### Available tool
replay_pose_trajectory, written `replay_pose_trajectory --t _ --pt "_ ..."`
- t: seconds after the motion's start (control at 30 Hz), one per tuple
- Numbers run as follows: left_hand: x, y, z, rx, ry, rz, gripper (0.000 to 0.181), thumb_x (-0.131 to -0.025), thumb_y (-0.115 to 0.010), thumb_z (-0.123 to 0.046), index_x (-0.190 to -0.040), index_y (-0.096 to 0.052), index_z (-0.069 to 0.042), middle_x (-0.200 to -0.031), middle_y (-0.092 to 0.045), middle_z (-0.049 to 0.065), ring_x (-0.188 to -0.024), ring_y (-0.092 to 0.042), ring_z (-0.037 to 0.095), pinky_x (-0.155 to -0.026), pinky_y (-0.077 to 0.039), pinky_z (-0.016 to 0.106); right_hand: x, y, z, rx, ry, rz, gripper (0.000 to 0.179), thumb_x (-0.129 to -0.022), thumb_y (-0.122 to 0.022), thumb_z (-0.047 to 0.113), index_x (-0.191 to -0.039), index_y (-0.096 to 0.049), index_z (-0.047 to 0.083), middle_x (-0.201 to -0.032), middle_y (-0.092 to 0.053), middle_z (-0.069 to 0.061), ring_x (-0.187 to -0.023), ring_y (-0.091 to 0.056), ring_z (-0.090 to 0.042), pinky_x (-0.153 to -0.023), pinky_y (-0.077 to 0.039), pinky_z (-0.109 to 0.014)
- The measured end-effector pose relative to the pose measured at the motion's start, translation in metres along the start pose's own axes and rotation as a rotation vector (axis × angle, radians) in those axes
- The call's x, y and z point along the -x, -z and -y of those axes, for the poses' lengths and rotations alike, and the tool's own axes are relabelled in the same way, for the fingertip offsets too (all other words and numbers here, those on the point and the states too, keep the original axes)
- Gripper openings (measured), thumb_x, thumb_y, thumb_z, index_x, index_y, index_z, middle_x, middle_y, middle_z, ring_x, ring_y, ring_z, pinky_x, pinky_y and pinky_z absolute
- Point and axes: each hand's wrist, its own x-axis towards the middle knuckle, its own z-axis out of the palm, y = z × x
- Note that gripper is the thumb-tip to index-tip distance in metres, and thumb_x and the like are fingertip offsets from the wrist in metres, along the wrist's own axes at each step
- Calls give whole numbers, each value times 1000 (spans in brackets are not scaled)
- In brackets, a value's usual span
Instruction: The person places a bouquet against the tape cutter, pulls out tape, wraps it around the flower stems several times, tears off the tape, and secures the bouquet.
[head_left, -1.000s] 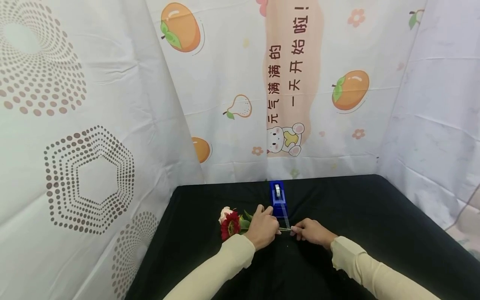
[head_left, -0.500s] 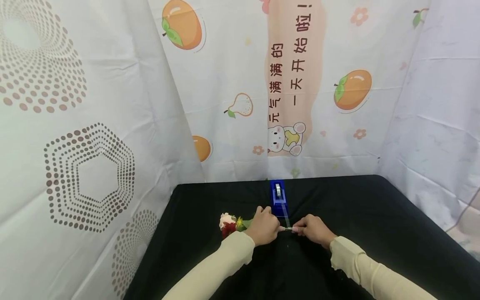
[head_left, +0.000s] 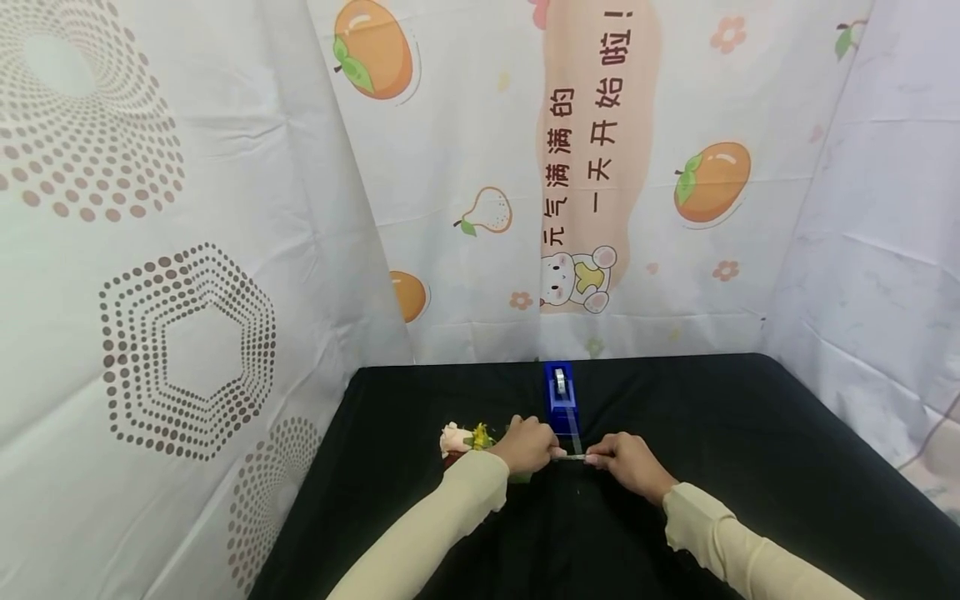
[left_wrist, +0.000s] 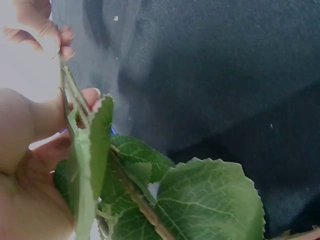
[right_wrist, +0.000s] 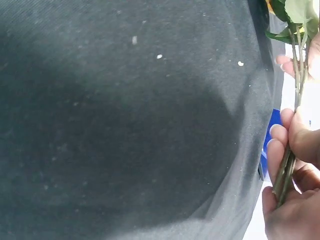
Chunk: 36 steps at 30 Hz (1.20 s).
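Note:
A bunch of flowers, with a pale pink rose [head_left: 454, 439], a yellow flower [head_left: 480, 436] and a dark red flower partly behind the left sleeve, lies crosswise in both hands. My left hand [head_left: 527, 445] holds its stems [left_wrist: 75, 95] just below the large green leaves [left_wrist: 210, 200]. Farther along, the right hand [head_left: 630, 463] pinches the stems near their lower ends, thumb against fingers in the right wrist view. Directly beyond the hands stands a blue tape dispenser [head_left: 555, 417], from which a strip of clear tape [head_left: 575, 433] runs toward the stems. Whether it sticks to them cannot be seen.
A black cloth [head_left: 690, 417] covers the table, with a few tiny white specks on it. Behind it hangs a white curtain [head_left: 480, 275] printed with fruit, and another patterned curtain [head_left: 315, 275] hangs along the left side.
The bunch has turned in the hands: the red flower has rolled down out of sight behind the sleeve, and the yellow flower has come up into view. Both hands stay near the tape.

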Motion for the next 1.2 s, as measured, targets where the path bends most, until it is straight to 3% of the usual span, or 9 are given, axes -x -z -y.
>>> replay_pose_trajectory --t 0.2,0.47,0.83,1.0,1.2 --pt "1 0 -5 -2 27 37 22 -103 -65 -29 -86 -78 -22 -70 -61 -14 -74 -53 9 -79 -33 36 1 -2 -3 21 50 -18 8 -93 -75 12 -97 -82 11 -84 -69 7 -72 -57 -10 -65 -49 -27" --pt "0 -5 -6 -54 39 -32 19 -99 -68 -37 -94 -83 -27 -87 -70 -16 -79 -45 11 -80 -30 36 1 -1 -5 33 57 -24 9 -94 -75 13 -99 -82 13 -83 -69 8 -71 -55 -11 -65 -47 -28" --pt "4 -3 -14 -448 -121 -174 26 -94 -75 -36 -69 -68 -30 -68 -62 -14 -82 -44 13 -81 -28 37 0 -1 -5 1 -23 21 13 -99 -69 19 -102 -81 14 -91 -70 5 -77 -58 -12 -71 -49 -33" --pt "5 -4 -14 -567 -165 -220 18 -90 -78 -39 -74 -73 -32 -76 -68 -13 -86 -44 14 -82 -30 36 -1 -1 -6 -5 -12 66 20 -103 -62 18 -105 -79 7 -90 -70 2 -80 -62 -12 -74 -52 -37" --pt "7 -8 -14 -676 -211 -256 23 -85 -80 -41 -67 -69 -31 -83 -71 -11 -91 -45 15 -87 -34 37 -6 -1 -8 27 11 139 21 -105 -59 18 -102 -77 6 -85 -67 3 -77 -60 -13 -74 -50 -37"
